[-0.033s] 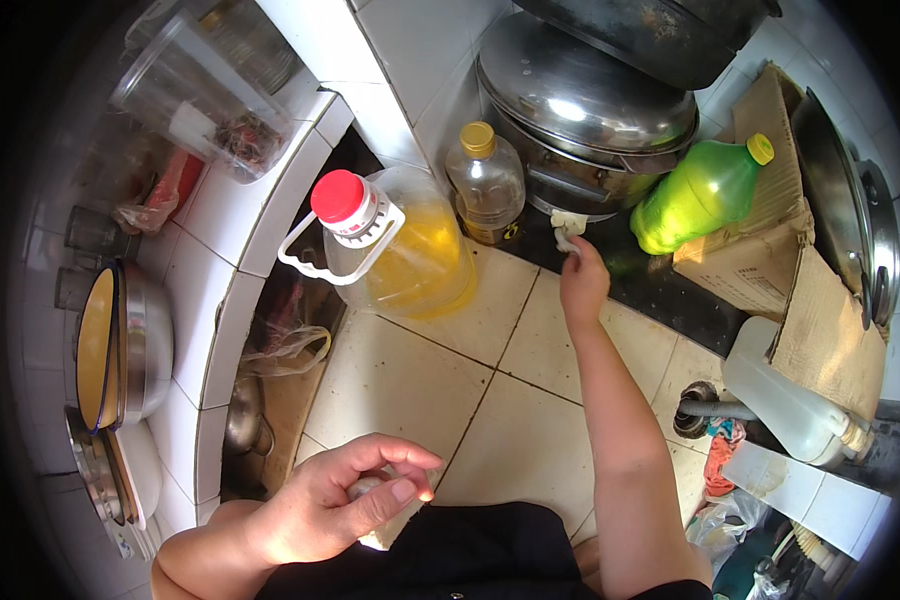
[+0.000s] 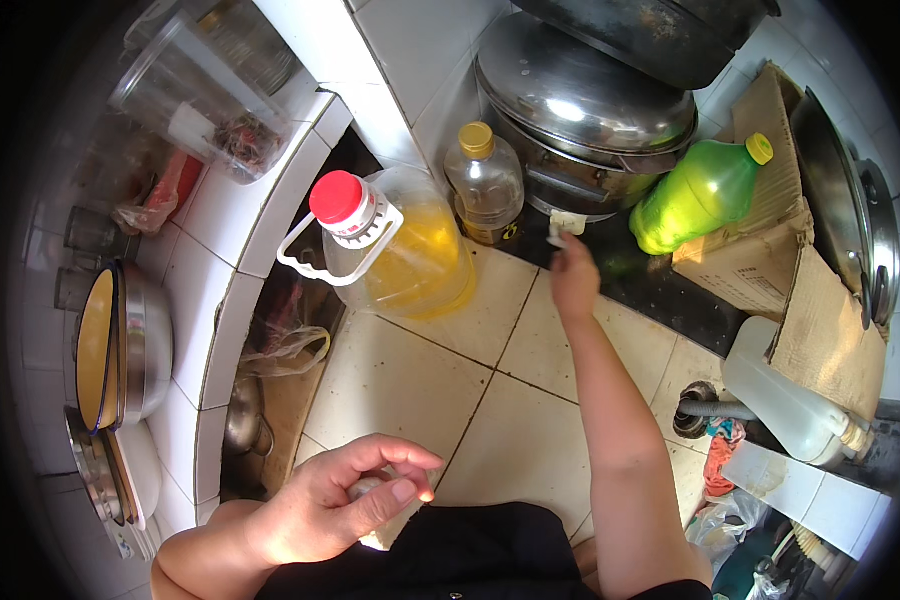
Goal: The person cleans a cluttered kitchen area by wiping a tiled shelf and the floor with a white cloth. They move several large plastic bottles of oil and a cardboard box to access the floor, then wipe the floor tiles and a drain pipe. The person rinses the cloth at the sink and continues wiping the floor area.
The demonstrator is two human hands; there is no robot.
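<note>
My right hand (image 2: 575, 275) reaches forward with its fingers pinched on a small crumpled white piece, like tissue or paper (image 2: 568, 222), at the foot of a large steel pot (image 2: 570, 175). My left hand (image 2: 355, 495) is held low in front of my body. Its fingers curl round a whitish object (image 2: 395, 525) mostly hidden by the hand; I cannot tell its kind. Left of my right hand are a clear bottle with a yellow cap (image 2: 485, 180) and a large oil jug with a red cap (image 2: 410, 250). To its right leans a green bottle (image 2: 700, 195).
Tiled floor (image 2: 420, 370) lies between my arms. On the left, a white tiled ledge (image 2: 210, 330) holds basins (image 2: 145, 340) and a clear plastic container (image 2: 195, 95). On the right are a cardboard box (image 2: 740, 265), a translucent jug (image 2: 785, 390) and a floor pipe (image 2: 720, 409).
My right hand has moved slightly left and up, and the white piece at its fingertips looks flatter. My left hand has stayed in place.
</note>
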